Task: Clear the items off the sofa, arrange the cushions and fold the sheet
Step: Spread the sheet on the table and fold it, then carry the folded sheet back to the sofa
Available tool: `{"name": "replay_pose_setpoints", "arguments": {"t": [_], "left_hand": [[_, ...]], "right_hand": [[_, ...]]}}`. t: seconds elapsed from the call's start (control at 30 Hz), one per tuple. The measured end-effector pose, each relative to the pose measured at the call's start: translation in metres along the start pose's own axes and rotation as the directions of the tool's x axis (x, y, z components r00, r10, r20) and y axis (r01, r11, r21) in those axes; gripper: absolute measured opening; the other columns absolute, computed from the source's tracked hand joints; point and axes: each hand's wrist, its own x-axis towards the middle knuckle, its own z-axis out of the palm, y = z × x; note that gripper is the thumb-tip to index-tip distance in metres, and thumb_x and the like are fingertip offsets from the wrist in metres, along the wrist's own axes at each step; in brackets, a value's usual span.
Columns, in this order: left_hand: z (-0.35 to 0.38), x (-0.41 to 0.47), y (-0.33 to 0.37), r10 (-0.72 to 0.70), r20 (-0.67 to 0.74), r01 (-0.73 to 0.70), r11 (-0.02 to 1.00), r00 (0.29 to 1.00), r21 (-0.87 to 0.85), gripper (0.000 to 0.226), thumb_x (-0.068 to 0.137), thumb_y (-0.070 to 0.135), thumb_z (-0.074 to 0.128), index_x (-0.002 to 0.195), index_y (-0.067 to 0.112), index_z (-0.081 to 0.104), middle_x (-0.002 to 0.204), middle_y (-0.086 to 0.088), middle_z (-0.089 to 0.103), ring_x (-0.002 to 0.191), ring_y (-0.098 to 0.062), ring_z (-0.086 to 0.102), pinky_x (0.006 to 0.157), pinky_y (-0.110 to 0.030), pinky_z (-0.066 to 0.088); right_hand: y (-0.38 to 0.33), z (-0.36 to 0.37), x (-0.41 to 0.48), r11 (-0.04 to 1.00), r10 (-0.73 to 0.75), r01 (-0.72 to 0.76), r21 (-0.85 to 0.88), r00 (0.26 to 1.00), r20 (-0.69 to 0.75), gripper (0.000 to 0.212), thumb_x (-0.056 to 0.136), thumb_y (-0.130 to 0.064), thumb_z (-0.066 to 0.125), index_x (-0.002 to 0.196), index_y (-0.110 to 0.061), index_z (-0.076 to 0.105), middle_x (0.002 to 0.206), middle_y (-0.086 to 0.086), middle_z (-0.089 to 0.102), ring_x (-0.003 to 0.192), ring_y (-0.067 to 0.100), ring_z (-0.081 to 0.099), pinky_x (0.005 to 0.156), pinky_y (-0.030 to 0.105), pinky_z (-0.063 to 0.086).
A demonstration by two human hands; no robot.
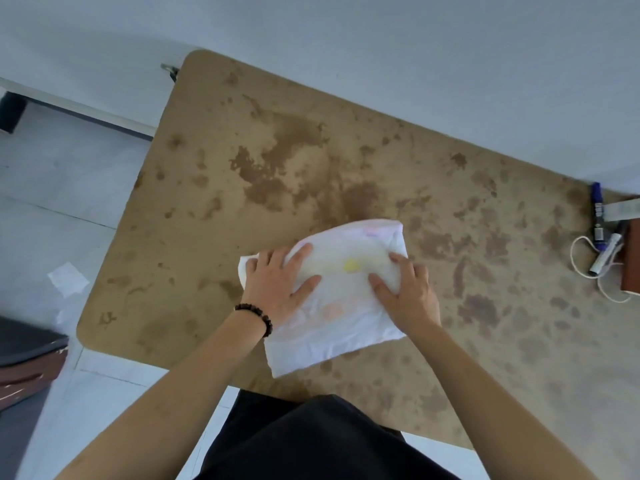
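The folded sheet lies lengthwise between the hands: left hand pressing flat on its left end, right hand flat on its right, fingers spread.

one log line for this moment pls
step: fold sheet | sheet: folded, lying on table | left hand: flat, pressing sheet | right hand: flat, pressing sheet
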Motion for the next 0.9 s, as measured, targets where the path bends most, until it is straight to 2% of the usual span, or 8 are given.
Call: {"name": "replay_pose_setpoints", "arguments": {"t": [0.1,0.27,0.37,0.47,0.53,0.73,0.83,0.9], "left_hand": [[-0.001,-0.006,0.001,-0.072,-0.037,0.070,0.996,0.997,-0.057,0.065,0.094,0.067,0.014,0.148,0.034,0.028,0.127,0.004,0.057,0.119,-0.024,0.049,0.105,-0.046,0.028],[-0.028,0.028,-0.013,-0.238,-0.006,0.231,0.947,0.971,-0.224,0.065,0.095,0.063,0.028,0.145,0.022,0.040,0.137,-0.004,0.051,0.125,-0.025,0.047,0.104,-0.044,0.038],[-0.036,0.038,-0.019,-0.154,0.143,0.184,0.955,0.978,-0.233,0.072,0.092,0.068,0.036,0.145,0.020,0.038,0.141,-0.006,0.044,0.127,-0.025,0.044,0.100,-0.039,0.043],[-0.028,0.034,-0.015,-0.039,0.217,0.083,0.977,0.975,-0.198,0.072,0.088,0.070,0.042,0.139,0.019,0.043,0.135,-0.003,0.047,0.122,-0.023,0.046,0.091,-0.035,0.043],[-0.016,0.024,-0.011,-0.032,0.178,0.061,0.985,0.984,-0.160,0.061,0.086,0.069,0.047,0.122,0.020,0.052,0.119,0.000,0.054,0.111,-0.022,0.050,0.079,-0.033,0.041],[0.002,0.003,-0.002,-0.101,0.202,0.148,0.960,0.974,-0.237,0.047,0.076,0.067,0.059,0.097,0.025,0.056,0.087,0.009,0.061,0.081,-0.016,0.060,0.066,-0.031,0.049],[-0.002,-0.001,0.008,-0.048,0.228,0.104,0.965,0.973,-0.240,0.035,0.081,0.055,0.063,0.069,0.024,0.053,0.064,0.007,0.056,0.060,-0.013,0.056,0.048,-0.026,0.033],[-0.005,-0.005,0.011,-0.044,0.189,0.096,0.957,0.981,-0.275,0.036,0.082,0.053,0.064,0.066,0.024,0.050,0.068,0.006,0.052,0.062,-0.016,0.054,0.049,-0.027,0.031]], "right_hand": [[0.002,-0.001,-0.008,0.998,0.022,-0.023,-0.065,1.000,-0.002,0.076,0.080,-0.060,0.064,0.142,-0.035,0.029,0.136,0.003,0.036,0.125,0.029,0.047,0.105,0.042,0.041],[-0.049,-0.032,0.033,0.924,-0.346,0.331,-0.191,0.937,-0.054,0.090,0.083,-0.045,0.067,0.155,-0.026,0.017,0.164,0.010,0.009,0.151,0.029,0.007,0.122,0.049,0.012],[-0.079,-0.042,0.064,0.802,-0.501,0.518,-0.297,0.854,0.139,0.090,0.084,-0.059,0.064,0.157,-0.030,0.019,0.164,0.003,0.017,0.153,0.024,0.003,0.122,0.048,0.007],[-0.077,-0.035,0.073,0.718,-0.424,0.555,-0.420,0.827,0.369,0.101,0.074,-0.077,0.062,0.156,-0.033,0.023,0.163,0.000,0.022,0.152,0.024,0.014,0.122,0.047,0.010],[-0.060,-0.031,0.066,0.741,-0.375,0.507,-0.441,0.857,0.355,0.100,0.072,-0.080,0.062,0.154,-0.034,0.029,0.160,0.001,0.026,0.147,0.025,0.026,0.120,0.046,0.015],[-0.023,-0.023,0.034,0.792,-0.316,0.417,-0.446,0.905,0.284,0.071,0.073,-0.076,0.064,0.128,-0.032,0.057,0.113,-0.005,0.066,0.107,0.021,0.061,0.100,0.037,0.037],[-0.025,-0.024,0.030,0.860,-0.275,0.375,-0.347,0.912,0.303,0.048,0.066,-0.067,0.077,0.096,-0.030,0.068,0.081,-0.011,0.065,0.080,0.014,0.063,0.066,0.027,0.045],[-0.026,-0.030,0.029,0.892,-0.272,0.357,-0.277,0.914,0.302,0.045,0.064,-0.061,0.082,0.089,-0.027,0.067,0.077,-0.013,0.057,0.071,0.008,0.056,0.058,0.026,0.043]]}}
